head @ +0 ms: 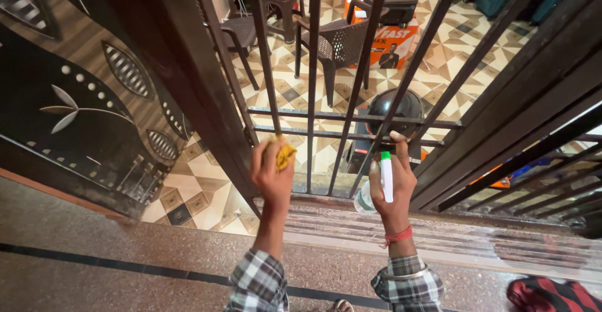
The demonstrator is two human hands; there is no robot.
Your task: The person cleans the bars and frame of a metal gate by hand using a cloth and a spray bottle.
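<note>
My left hand [271,173] grips a crumpled yellow cloth [285,153] and holds it against the lower part of a dark metal grille gate [312,86]. My right hand [392,183] is closed around a clear spray bottle with a white and green nozzle [385,175], held just in front of the gate's slanted bars, near the lower crossbars [351,119]. Both forearms wear checked sleeves, and a red thread circles my right wrist.
A dark patterned door panel [81,92] stands open at the left. Beyond the gate lie a patterned tile floor, dark plastic chairs [335,42], an orange and white box [395,42] and a black helmet [395,108]. A stone threshold [125,249] runs below; a red-striped bag [552,294] lies at bottom right.
</note>
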